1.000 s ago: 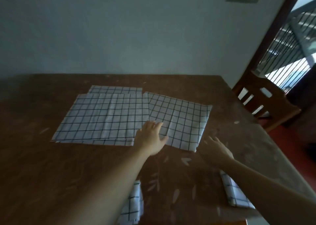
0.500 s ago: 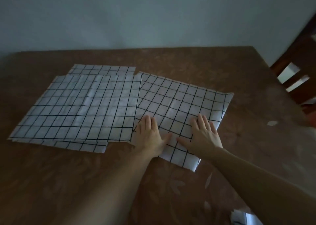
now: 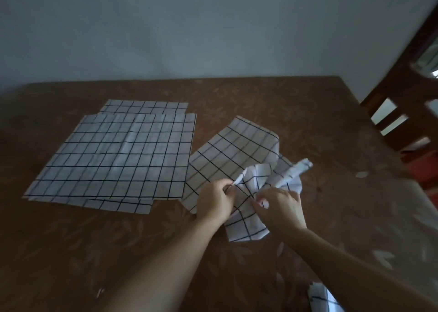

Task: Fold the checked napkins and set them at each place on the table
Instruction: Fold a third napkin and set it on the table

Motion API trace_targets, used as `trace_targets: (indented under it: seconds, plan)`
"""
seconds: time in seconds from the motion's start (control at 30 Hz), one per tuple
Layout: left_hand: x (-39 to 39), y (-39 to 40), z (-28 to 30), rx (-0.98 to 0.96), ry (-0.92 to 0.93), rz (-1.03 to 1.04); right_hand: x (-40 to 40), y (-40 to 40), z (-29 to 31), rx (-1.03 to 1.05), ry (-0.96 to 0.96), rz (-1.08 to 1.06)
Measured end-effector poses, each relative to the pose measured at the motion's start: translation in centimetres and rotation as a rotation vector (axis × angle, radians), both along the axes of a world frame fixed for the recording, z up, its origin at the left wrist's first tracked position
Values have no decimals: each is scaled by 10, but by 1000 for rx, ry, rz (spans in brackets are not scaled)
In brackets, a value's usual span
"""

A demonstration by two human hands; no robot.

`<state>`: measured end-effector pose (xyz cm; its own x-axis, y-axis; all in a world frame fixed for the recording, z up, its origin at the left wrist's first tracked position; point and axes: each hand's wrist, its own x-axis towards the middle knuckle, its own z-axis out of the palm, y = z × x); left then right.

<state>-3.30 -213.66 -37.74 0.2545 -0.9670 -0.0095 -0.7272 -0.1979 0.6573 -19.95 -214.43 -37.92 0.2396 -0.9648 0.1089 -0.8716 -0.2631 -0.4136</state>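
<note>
Napkin (image 3: 232,155) bunched under both hands, another napkin (image 3: 323,298) cut off by frame

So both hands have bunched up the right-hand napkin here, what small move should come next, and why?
Probably draw the pinched edge toward the near side to finish a fold. The left hand and right hand each pinch the crumpled white black-checked cloth napkin, partly lifted off the brown patterned table.

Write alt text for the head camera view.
Both hands, left hand and right hand, pinch and bunch up a checked napkin on a brown table; flat napkins lie stacked to its left.
</note>
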Motion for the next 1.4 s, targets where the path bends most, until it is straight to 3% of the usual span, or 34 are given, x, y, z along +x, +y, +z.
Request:
trace_targets:
  seconds: [0.13, 0.37, 0.53, 0.73, 0.9, 1.03, 1.13, 1.2, 1.27, 1.4]
  plan:
    - [19, 12, 62, -57, 56, -157, -5, 12, 56, -105, -100, -7]
    - [70, 75, 199, -100, -44, -462, 21, 28, 187, -135, 304, 200]
    - [117, 140, 278, -154, -147, -482, 53, 72, 270, -199, 259, 320]
    - [174, 202, 327, -262, -170, -343, 72, 153, 348, -80, 221, 320]
    - [182, 235, 354, -251, 15, -355, 93, 206, 372, 40, 10, 424]
    - [186, 260, 374, -276, 168, -344, 107, 230, 369, 89, -43, 509]
    - [202, 268, 369, -386, 308, -190, 94, 238, 379, 169, -166, 509]
    - [211, 275, 354, -401, 659, -34, 77, 238, 383, 156, -427, 447]
    - [195, 291, 340, -282, 1058, -5, 54, 240, 386, 153, -681, 348]
    - [139, 319, 309, -35, 1406, -22, 8, 245, 376, 230, -1002, 126]
